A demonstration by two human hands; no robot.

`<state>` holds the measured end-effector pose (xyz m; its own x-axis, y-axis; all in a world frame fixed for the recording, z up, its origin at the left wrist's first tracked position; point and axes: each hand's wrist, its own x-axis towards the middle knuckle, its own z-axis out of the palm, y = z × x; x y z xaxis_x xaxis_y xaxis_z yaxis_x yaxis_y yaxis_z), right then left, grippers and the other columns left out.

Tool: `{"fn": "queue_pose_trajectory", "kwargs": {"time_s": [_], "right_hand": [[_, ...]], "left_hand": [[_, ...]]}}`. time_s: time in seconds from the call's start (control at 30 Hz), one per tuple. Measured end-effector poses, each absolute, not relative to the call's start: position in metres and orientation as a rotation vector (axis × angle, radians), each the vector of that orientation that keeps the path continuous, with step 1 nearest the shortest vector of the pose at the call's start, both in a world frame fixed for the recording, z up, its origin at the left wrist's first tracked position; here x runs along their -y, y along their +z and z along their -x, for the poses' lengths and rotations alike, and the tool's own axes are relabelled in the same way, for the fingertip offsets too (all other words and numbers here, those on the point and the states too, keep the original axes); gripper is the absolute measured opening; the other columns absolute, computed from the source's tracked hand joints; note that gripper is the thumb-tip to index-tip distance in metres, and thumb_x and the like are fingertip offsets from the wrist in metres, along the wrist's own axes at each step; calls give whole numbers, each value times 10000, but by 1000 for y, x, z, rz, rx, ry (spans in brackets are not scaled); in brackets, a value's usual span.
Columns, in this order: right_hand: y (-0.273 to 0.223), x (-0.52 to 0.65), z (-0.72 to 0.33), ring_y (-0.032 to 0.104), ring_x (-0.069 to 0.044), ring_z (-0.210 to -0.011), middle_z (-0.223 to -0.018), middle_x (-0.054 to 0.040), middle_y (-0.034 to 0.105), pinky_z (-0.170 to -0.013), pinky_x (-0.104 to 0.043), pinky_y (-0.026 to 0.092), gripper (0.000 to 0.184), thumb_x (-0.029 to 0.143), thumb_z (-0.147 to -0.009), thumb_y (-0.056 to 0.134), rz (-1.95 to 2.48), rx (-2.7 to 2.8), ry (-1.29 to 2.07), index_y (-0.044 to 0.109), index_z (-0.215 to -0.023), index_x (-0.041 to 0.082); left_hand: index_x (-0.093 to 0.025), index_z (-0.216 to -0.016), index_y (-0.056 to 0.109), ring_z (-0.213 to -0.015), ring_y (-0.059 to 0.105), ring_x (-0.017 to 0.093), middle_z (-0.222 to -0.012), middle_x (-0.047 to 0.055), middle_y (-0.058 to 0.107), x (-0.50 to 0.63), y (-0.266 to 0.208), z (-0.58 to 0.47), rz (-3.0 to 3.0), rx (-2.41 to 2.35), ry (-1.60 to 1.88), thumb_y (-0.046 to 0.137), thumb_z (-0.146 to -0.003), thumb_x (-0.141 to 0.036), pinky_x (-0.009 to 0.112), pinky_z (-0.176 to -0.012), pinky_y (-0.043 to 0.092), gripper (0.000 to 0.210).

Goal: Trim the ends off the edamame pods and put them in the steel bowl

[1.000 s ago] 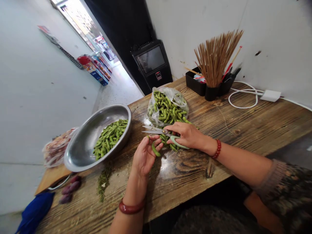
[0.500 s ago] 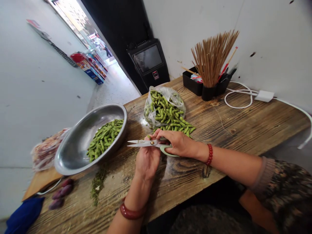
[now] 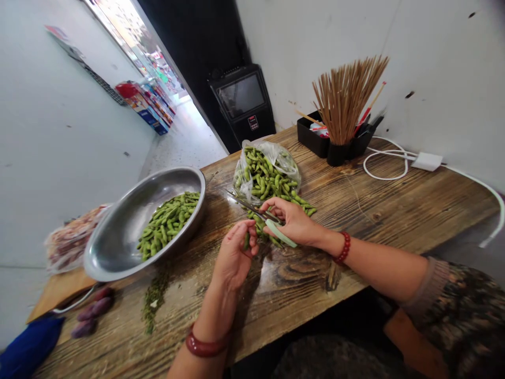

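Note:
My right hand [image 3: 290,221] is closed on the pale green handles of a pair of scissors [image 3: 252,208], whose blades point up and left toward the plastic bag [image 3: 290,162]. Just left of it, my left hand [image 3: 236,250] has its fingers curled round a green soybean pod [image 3: 246,241], partly hidden by the fingers. Loose soybean pods [image 3: 262,176] fill the open bag and spill out of it onto the table behind my hands. To the left, a metal basin [image 3: 114,237] holds a heap of pods [image 3: 169,223].
Small plant trimmings [image 3: 153,302] lie on the wooden table [image 3: 189,321] below the basin. Several purple-red onions or similar [image 3: 94,310] sit at the left. A black holder with wooden skewers [image 3: 349,100] and a white cable [image 3: 389,152] are at the back right.
The scissors have drawn back right from over my left palm, and their blades now tilt up. My left hand has turned and curled its fingers inward round the pod, slightly lower.

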<state>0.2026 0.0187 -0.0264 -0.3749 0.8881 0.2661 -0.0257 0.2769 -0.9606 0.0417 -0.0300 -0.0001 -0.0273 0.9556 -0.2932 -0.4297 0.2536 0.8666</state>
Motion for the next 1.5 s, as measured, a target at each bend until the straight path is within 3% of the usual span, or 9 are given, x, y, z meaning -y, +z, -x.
{"fn": "queue_pose_trajectory", "kwargs": {"time_s": [0.07,0.13,0.37,0.53,0.67,0.83,1.03,1.5], "right_hand": [[-27,-17,-201,587,-102,-642,-757,28,622,-635,-229,487,353,174,-679,660,807,1650,1262,539,-1011,177],[-29,-15,-199,594,-107,-651,-779,18,636,-639,-233,492,356,177,-681,662,804,1679,1248,547,-1018,177],[-25,-21,-208,570,-105,-638,-770,15,636,-625,-237,478,410,271,-715,691,845,1655,1174,605,-1102,169],[-15,-26,-222,567,-123,-705,-883,-22,647,-648,-251,477,495,322,-669,770,866,1898,990,636,-1124,182],[-14,-26,-227,570,-139,-743,-937,-39,639,-682,-268,479,557,319,-647,802,834,2121,777,609,-1154,192],[-18,-25,-228,599,-174,-832,-1027,-74,643,-762,-305,494,603,391,-680,789,783,2216,664,575,-1202,180],[-20,-23,-228,604,-221,-943,-1038,-95,644,-831,-346,490,613,422,-701,772,730,2282,592,560,-1215,165],[-22,-21,-225,601,-200,-874,-1027,-88,645,-787,-321,493,608,430,-696,777,745,2249,657,568,-1202,166]], "left_hand": [[-136,-869,694,-441,379,29,-605,-40,529,32,-1,-47,-742,-1134,1197,783,-668,-270,138,-371,279,257],[-130,-826,697,-421,330,19,-590,-39,532,33,-3,-51,-831,-1175,1185,802,-640,-273,147,-373,230,257],[-136,-761,700,-457,341,39,-586,-24,534,29,-2,-40,-883,-1202,1232,784,-658,-314,164,-399,214,222],[-133,-782,713,-472,368,37,-698,24,629,29,3,-31,-975,-1211,1239,759,-692,-316,170,-424,257,209],[-140,-858,729,-441,337,25,-656,-3,608,29,4,-28,-953,-1257,1314,785,-652,-248,172,-400,220,239],[-155,-810,716,-401,293,0,-677,-24,607,28,2,-26,-902,-1254,1375,814,-618,-240,165,-365,188,232],[-149,-797,702,-434,339,10,-674,-20,606,28,-2,-24,-939,-1290,1351,833,-603,-249,147,-377,222,255],[-171,-822,750,-595,520,98,-793,29,686,30,-2,-23,-1227,-1400,1291,768,-676,-270,211,-531,398,177]]}}
